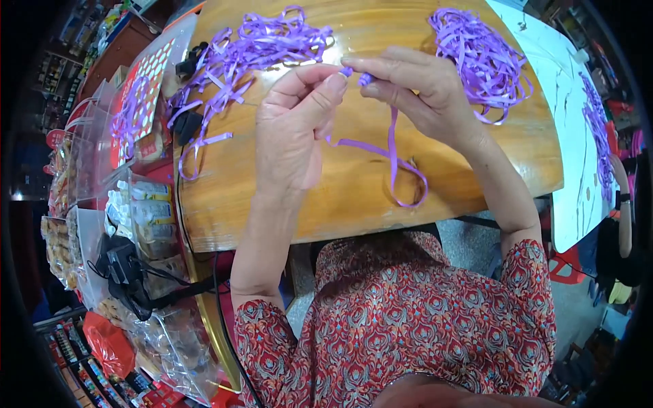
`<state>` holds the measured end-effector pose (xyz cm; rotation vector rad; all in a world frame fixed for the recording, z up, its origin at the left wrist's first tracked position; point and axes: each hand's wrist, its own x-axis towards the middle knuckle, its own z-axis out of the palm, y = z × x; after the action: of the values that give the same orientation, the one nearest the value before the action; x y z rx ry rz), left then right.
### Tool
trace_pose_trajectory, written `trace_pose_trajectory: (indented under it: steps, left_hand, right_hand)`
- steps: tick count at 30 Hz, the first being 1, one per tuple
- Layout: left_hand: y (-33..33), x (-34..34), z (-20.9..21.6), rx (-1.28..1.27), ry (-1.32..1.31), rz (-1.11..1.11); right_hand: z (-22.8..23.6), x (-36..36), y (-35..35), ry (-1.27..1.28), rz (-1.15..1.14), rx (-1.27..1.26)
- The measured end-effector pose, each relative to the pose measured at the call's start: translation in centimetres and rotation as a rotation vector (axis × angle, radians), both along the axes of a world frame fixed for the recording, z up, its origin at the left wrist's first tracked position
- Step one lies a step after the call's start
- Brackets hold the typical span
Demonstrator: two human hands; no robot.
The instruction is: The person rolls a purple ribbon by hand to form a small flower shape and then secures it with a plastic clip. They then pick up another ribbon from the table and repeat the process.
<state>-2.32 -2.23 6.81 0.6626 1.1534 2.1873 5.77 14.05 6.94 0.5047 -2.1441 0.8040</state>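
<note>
Both my hands are raised over the wooden table, fingertips close together. A narrow purple ribbon [392, 153] runs between them, with a small folded or knotted bit at the fingertips. My left hand [297, 112] pinches one part of it between thumb and forefinger. My right hand [422, 85] grips the bunched part with thumb and fingers. From there the ribbon hangs down and loops on the tabletop in front of me. The exact shape of the bunched part is partly hidden by my fingers.
A loose heap of purple ribbons [272, 42] lies at the far left, a denser pile [478, 58] at the far right. The wooden table [224, 214] meets a white marbled table [575, 204] on the right. Clear bins with packaged goods and a black strap [126, 268] stand left.
</note>
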Motion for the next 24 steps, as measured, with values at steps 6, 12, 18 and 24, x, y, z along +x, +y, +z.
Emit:
trace_pose_trajectory:
  steps: [6,12,18,24]
  left_hand:
    - [1.0,-1.1,-1.6,-0.014,-0.073,-0.028]
    - [1.3,-1.3,-2.2,-0.062,-0.051,-0.010]
    - [0.9,-1.0,-2.6,-0.103,-0.029,0.029]
    - [0.8,-0.5,-2.4,-0.067,-0.049,0.017]
  right_hand:
    - [-0.6,0.1,0.0,-0.259,0.018,-0.259]
    - [-1.1,0.2,0.9,-0.418,0.064,-0.542]
    - [-1.3,0.3,0.5,-0.391,0.086,-0.431]
    - [-1.1,0.5,0.3,-0.406,0.113,-0.442]
